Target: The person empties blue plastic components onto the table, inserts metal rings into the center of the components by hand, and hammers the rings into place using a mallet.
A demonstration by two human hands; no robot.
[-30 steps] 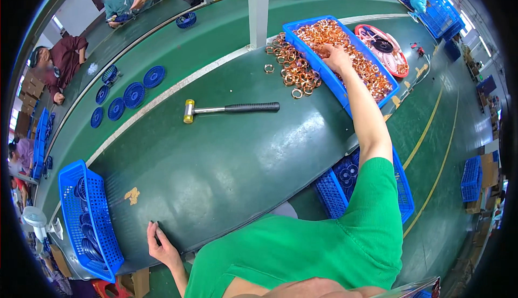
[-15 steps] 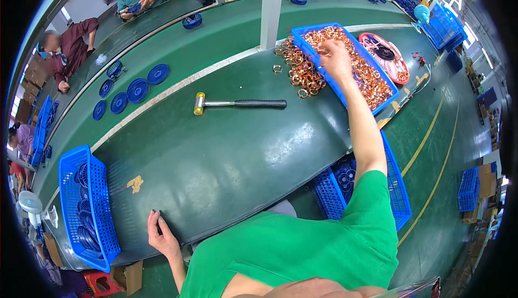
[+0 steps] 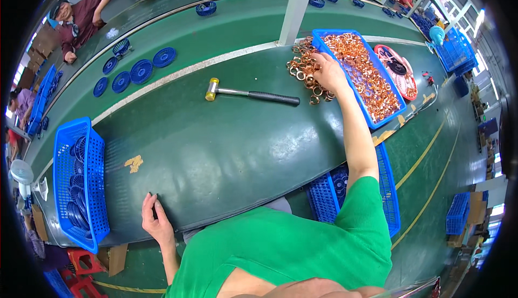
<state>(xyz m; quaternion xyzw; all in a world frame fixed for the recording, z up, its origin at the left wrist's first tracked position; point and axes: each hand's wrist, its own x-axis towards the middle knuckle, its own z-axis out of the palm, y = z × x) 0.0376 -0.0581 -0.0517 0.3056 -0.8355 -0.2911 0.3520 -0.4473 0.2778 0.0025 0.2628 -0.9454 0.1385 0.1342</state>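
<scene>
My right hand [image 3: 329, 74] reaches over the left rim of a shallow blue tray [image 3: 389, 121] and lies on a heap of copper-coloured rings [image 3: 298, 71] on the table. Its fingers are apart and bent down onto the rings; their tips are partly hidden. More copper rings [image 3: 380, 94] fill the tray. At the table's near edge my left hand [image 3: 156, 223] rests with fingers stretched out, holding nothing. A hammer [image 3: 253, 94] with yellow faces and a black grip lies between the two hands, apart from both.
A blue basket of dark blue round grilles [image 3: 97, 190] stands at the left end. Another blue basket [image 3: 322, 196] sits below the table edge under my right arm. A pink-red tray [image 3: 404, 79] lies beyond the rings. Several blue grilles [image 3: 141, 71] lie on the green belt; co-workers sit across.
My right hand has moved left out of the blue tray onto the loose rings beside it. More of the tray's bottom shows. My left hand stays by the table edge while the view has shifted.
</scene>
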